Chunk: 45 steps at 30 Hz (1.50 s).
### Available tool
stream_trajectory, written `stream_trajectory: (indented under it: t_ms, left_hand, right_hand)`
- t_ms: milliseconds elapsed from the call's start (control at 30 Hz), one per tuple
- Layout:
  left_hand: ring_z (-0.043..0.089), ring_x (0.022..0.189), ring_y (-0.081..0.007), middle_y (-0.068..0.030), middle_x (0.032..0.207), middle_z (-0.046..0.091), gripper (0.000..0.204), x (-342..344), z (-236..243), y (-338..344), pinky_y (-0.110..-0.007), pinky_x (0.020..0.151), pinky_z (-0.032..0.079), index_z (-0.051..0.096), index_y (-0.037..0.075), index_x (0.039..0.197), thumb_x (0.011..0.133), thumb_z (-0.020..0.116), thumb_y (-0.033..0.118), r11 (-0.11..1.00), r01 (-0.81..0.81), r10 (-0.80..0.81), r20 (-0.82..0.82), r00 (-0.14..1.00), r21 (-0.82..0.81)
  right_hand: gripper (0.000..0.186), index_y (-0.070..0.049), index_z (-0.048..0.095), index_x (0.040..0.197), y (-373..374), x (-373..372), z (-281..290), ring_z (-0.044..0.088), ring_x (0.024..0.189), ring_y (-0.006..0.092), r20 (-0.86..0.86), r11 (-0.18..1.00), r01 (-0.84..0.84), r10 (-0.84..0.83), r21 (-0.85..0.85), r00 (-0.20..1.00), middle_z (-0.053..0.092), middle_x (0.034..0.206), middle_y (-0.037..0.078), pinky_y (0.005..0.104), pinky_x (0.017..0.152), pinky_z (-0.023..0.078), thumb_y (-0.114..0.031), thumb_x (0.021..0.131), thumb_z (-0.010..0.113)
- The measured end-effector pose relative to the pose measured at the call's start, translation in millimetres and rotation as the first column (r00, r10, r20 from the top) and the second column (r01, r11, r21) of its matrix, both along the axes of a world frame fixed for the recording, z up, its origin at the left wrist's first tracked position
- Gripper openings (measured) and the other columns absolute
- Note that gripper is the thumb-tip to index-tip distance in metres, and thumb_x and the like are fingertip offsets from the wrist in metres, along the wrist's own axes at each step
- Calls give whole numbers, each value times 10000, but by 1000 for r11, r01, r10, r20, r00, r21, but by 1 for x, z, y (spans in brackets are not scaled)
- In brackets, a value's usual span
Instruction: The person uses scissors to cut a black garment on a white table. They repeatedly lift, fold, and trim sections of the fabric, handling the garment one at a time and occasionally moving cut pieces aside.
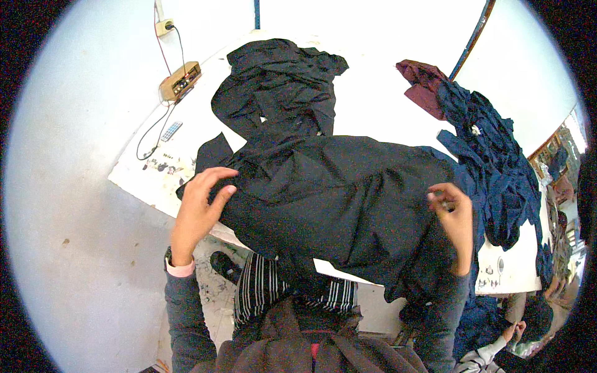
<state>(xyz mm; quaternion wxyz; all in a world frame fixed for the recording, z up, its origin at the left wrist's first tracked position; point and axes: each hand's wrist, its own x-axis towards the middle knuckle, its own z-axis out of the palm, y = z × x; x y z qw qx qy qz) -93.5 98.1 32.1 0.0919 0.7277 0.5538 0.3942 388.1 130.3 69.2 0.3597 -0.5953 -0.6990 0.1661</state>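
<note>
A large piece of black cloth [336, 193] lies wrinkled across the white table in front of me, its near edge hanging over the table's front. At its left end my left hand [202, 208] is open, fingers stretched over the cloth and thumb apart. Near the right end, my right hand [454, 214] hovers at the cloth with loosely bent fingers and a gap between them. Nothing shows in either hand. Beyond, a second heap of black cloth [280, 87] touches the first piece.
Dark blue cloth [497, 168] and maroon cloth [426, 84] are piled at the right. On the left of the table [373, 105] are a remote control [171, 131] and a wired brown box [181, 82]. Another person's hand [515, 331] shows at lower right.
</note>
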Motion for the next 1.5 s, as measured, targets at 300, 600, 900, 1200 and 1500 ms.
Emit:
stream_trajectory:
  t_ms: [300,600,900,1200,1500]
  left_hand:
    - [578,1219,-223,-21,1088,715,282,44,0,6,-421,1094,305,728,140,1044,810,811,273,973,221,-229,-279,932,-63]
    - [602,987,-183,11,892,673,271,67,16,-13,-403,1024,294,727,155,943,775,842,335,971,224,-236,-180,955,-83]
    - [590,658,-174,16,668,618,182,66,7,-36,-377,869,344,686,133,923,916,722,311,996,60,-66,-101,993,-59]
    - [574,577,-187,16,580,583,222,80,6,-50,-371,803,384,696,153,962,876,760,349,996,-64,49,-207,977,-66]
    - [549,519,-192,13,530,573,239,71,-13,-55,-376,744,384,731,150,886,841,785,379,985,-49,6,-254,967,-164]
  right_hand:
    - [329,-57,720,1159,-20,-137,-11,466,637,16,-288,857,-501,453,-122,844,493,636,-59,190,650,410,32,843,745]
    - [230,-77,714,1059,6,-188,-53,410,587,54,-378,755,-654,590,-55,713,469,612,-32,282,539,367,-111,845,789]
    - [348,-81,690,1027,-24,-177,-28,649,683,222,-128,888,-459,460,42,879,672,794,73,336,644,506,-290,787,832]
    - [280,-103,651,987,-41,-176,-19,650,717,224,34,916,-397,396,61,918,660,819,39,359,690,445,-270,803,780]
    - [294,-68,656,986,-49,-182,-25,644,739,249,15,902,-429,429,47,903,646,842,79,361,681,469,-233,785,794]
